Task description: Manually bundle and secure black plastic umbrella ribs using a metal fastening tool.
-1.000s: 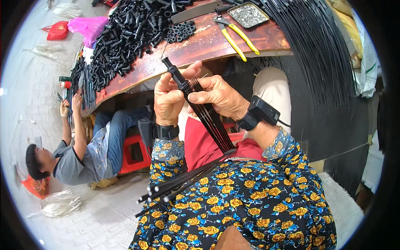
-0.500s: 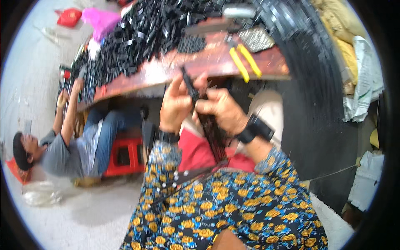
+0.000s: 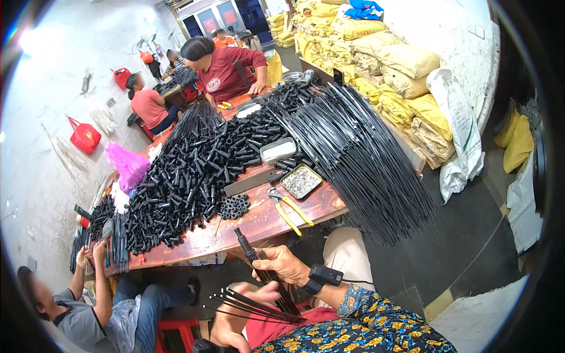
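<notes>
Right hand (image 3: 285, 265) clenched around black tube-tipped rod bundle (image 3: 265, 273), left hand (image 3: 235, 312) clasping its splayed thin ends.

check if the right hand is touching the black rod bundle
Touching. The head view shows the right hand wrapped around the black rod bundle, fingers closed over it with no gap.

White wall (image 3: 53, 117) left, grey floor (image 3: 465, 247), wood table (image 3: 259, 223), sacks (image 3: 406, 65) stacked right.
</notes>
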The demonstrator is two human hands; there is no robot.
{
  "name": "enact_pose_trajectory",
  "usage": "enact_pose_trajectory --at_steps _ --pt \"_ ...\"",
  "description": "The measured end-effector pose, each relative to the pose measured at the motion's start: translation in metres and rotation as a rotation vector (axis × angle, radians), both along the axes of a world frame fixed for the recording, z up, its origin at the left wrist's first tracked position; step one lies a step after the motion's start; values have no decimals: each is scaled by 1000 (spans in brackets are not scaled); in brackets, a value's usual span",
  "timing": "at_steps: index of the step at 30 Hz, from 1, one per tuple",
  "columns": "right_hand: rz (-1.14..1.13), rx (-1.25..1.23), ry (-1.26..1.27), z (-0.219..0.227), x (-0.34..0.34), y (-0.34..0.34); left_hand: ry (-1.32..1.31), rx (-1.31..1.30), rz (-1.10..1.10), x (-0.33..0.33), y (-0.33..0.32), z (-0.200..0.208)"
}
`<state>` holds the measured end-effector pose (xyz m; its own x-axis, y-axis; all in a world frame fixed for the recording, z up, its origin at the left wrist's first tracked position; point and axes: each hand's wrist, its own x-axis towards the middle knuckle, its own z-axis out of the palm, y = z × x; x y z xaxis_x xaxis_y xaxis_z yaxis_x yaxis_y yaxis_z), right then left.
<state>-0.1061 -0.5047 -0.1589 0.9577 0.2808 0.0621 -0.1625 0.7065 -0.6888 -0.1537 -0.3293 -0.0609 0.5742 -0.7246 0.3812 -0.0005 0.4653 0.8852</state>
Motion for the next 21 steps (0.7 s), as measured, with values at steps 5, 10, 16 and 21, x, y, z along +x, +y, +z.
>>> enact_pose_trajectory --at_steps 5,10,16,21 --pt "-1 -23 10 7 4 1 137 281 314 -12 -16 -3" --pt "-166 -149 -195 7 15 20 94 241 964 16 -29 -20" --pt "-141 -147 -278 13 14 42 -54 314 1233 38 -22 -37" --pt "-114 -138 -263 15 11 40 -24 318 1237 34 -30 -33"
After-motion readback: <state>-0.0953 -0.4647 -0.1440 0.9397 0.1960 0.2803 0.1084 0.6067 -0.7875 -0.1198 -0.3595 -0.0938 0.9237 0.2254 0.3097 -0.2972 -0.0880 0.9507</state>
